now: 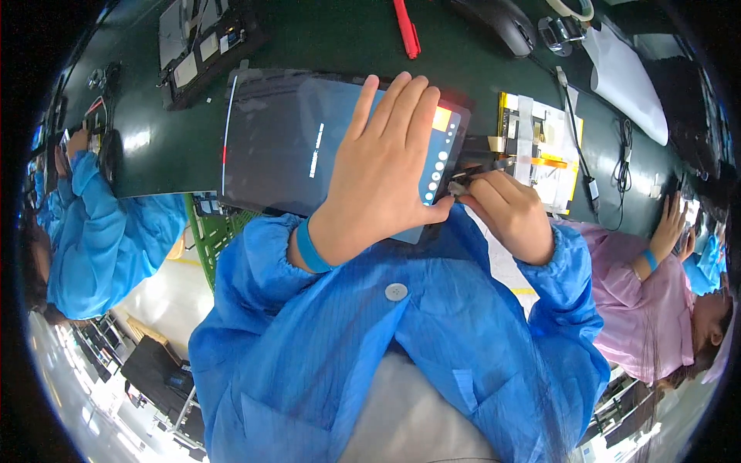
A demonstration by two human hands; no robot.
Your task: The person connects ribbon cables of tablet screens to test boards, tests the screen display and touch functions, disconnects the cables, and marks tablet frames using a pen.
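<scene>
A tablet screen panel (278, 139) lies on the dark green bench in front of me, lit, with a row of round icons along its right side. Flat across its right half rests my left hand (386, 154), fingers stretched out and a blue band at the wrist. Just past the panel's right edge, my right hand (505, 212) is closed in a pinch on a small grey piece (458, 189), too small to name. Dark flex cables (486, 166) run from there to a flat battery pack (540, 147) with white and orange tape.
Behind the panel lie a red pen (407, 31), a black mouse (498, 27) and an opened device (204, 54). A cable (575, 131) crosses the battery pack; a coiled black one (624, 166) is farther right. Other people in blue (116, 239) and pink (641, 309) sit either side.
</scene>
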